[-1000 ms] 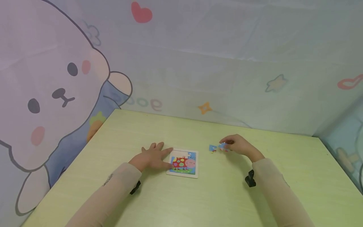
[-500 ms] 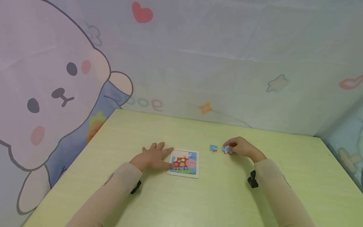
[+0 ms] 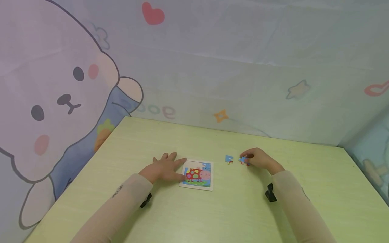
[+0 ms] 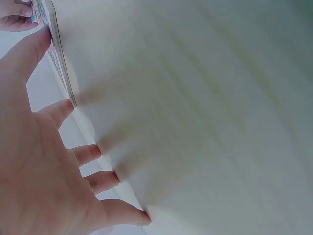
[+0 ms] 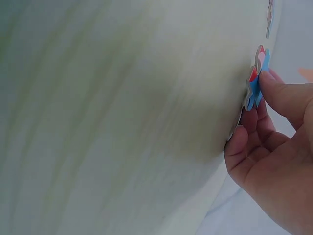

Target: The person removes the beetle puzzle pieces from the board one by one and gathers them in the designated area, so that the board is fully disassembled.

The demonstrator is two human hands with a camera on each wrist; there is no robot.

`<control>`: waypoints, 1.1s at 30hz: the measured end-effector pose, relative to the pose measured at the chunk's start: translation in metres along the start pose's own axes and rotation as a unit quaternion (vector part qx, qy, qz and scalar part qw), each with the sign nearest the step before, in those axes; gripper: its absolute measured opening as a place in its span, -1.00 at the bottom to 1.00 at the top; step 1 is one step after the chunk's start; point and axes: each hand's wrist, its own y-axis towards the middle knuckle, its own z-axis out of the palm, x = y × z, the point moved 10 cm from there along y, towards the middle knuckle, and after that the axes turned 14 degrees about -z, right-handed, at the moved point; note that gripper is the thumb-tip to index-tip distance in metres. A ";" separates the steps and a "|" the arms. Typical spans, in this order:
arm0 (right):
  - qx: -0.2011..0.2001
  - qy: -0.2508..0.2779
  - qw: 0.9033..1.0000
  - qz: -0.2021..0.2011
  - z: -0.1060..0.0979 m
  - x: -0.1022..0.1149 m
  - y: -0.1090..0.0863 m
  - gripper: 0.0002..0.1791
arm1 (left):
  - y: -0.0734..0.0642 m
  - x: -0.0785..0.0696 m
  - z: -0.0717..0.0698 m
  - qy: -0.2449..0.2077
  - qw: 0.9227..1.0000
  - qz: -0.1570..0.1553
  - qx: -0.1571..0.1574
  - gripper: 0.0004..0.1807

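Observation:
A square jigsaw puzzle board [image 3: 197, 175] with a pale frame lies on the table, showing a red spotted ladybug; its upper left part is bare. My left hand [image 3: 164, 168] is spread flat at the board's left side, the thumb and index finger touching its edge. In the left wrist view its fingertips [image 4: 99, 151] rest on the tabletop. My right hand [image 3: 259, 158] pinches a blue and red puzzle piece [image 3: 243, 160] between thumb and fingers. The right wrist view shows this puzzle piece [image 5: 254, 90] tilted near the table surface. Just left of it lies another puzzle piece [image 3: 229, 159].
The pale yellow-green table [image 3: 231, 212] ends at a back edge against a printed cloth backdrop [image 3: 194, 67] with a large cartoon bear [image 3: 70, 91]. A black wrist mount [image 3: 270, 193] sits under the right sleeve, and another [image 3: 146, 200] under the left.
My right hand has shifted slightly right with the puzzle piece, widening the gap to the piece on the table. The held piece has changed its angle. My left hand stays against the board.

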 end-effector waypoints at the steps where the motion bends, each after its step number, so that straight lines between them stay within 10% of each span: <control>1: 0.000 -0.004 1.000 0.000 0.000 0.001 0.000 -0.72 | 0.000 0.000 0.000 0.000 1.000 0.000 -0.001 -0.15; 20: 0.007 -0.017 1.000 0.001 0.000 -0.001 0.000 -0.69 | 0.001 0.000 0.002 -0.002 1.000 -0.001 0.000 -0.15; 33: 0.003 0.015 0.998 -0.056 0.003 0.042 0.018 -0.63 | 0.004 0.002 0.002 0.000 1.000 -0.002 0.001 -0.16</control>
